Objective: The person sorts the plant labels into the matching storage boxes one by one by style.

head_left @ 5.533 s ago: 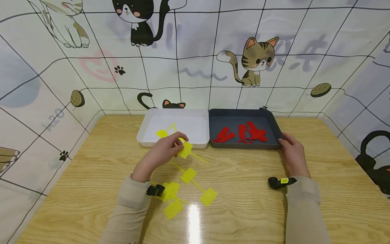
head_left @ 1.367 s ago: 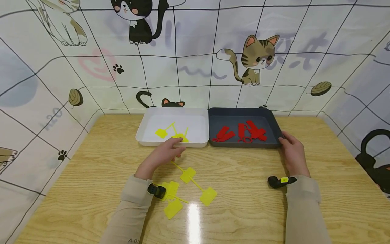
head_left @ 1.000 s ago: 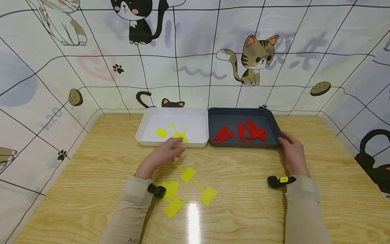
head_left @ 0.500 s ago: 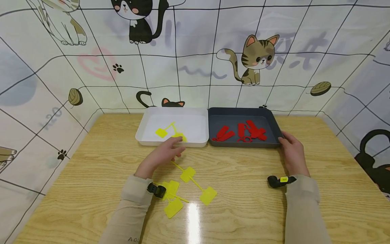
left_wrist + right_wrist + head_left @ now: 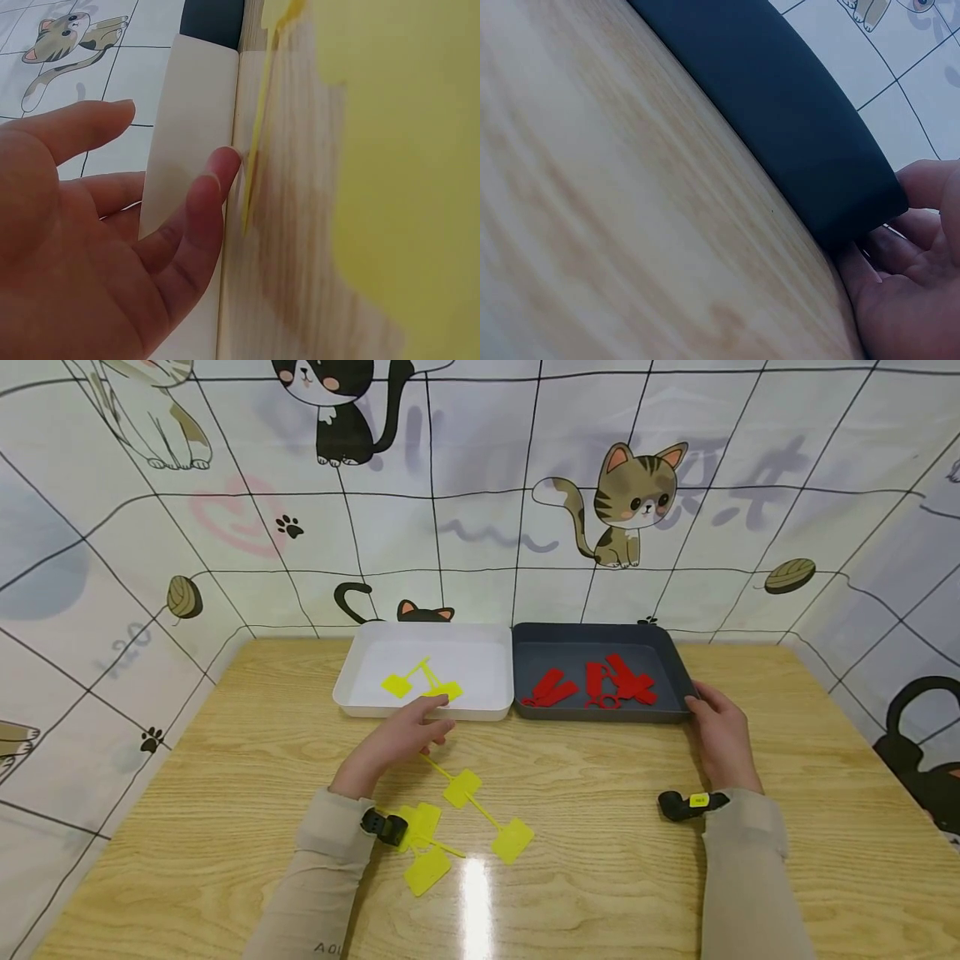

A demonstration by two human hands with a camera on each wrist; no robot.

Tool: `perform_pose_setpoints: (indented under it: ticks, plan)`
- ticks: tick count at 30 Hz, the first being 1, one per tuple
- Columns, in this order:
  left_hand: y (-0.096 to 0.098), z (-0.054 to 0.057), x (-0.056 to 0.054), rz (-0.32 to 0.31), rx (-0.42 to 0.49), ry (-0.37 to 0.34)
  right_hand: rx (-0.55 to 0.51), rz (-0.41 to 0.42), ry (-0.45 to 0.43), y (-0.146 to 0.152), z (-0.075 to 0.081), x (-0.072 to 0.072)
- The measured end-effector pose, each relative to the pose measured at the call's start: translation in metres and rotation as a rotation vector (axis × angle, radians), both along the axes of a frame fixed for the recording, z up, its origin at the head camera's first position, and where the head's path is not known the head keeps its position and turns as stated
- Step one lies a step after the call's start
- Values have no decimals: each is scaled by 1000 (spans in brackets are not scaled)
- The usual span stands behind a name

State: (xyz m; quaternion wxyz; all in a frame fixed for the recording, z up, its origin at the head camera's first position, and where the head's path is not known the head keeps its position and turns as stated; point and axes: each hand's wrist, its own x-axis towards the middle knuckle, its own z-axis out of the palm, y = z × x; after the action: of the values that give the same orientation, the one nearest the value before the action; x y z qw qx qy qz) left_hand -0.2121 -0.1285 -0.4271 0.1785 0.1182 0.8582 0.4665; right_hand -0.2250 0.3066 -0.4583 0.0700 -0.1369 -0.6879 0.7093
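Observation:
My left hand [image 5: 401, 737] is at the front rim of the white tray [image 5: 480, 662], fingers relaxed, thumb apart. In the left wrist view the palm [image 5: 82, 262] holds nothing. Just past the fingertips, a yellow tag [image 5: 450, 689] with a thin stem lies inside the tray, beside another yellow tag [image 5: 396, 685]. My right hand [image 5: 722, 735] holds the front right corner of the dark grey tray [image 5: 600, 714]. In the right wrist view its fingers [image 5: 922, 184] meet the corner from above and below. Several red strips with rings [image 5: 558, 692] lie in that tray.
On the wooden table [image 5: 600, 860] before the trays lie several more yellow tags: a stemmed one [image 5: 462, 788], another [image 5: 513, 841] to its right, and an overlapping group [image 5: 427, 870] by the left wrist. A printed cat curtain [image 5: 480, 535] stands behind the trays.
About five seconds ago my left hand held a yellow tag above the white tray's front rim. That tag now lies in the tray, its stem lowered. The right hand stays put.

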Motion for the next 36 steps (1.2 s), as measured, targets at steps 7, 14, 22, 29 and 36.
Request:
perform_pose_setpoints:
  ticks: [7,14,22,29,36]
  plan:
    - [0,1,1,8,5,-8,-3,6,0,0,1,0]
    - [-2,3,1,0,7,2,-8,5,-4,1,0,0]
    - [-4,12,2,-28,45,70,-6,0,-4,2,-1,-1]
    - [-4,19,5,-52,37,96,-18,-2,-20,2,-1,1]
    - [-4,20,5,-88,44,91,-1,-1,-10,1,0,0]
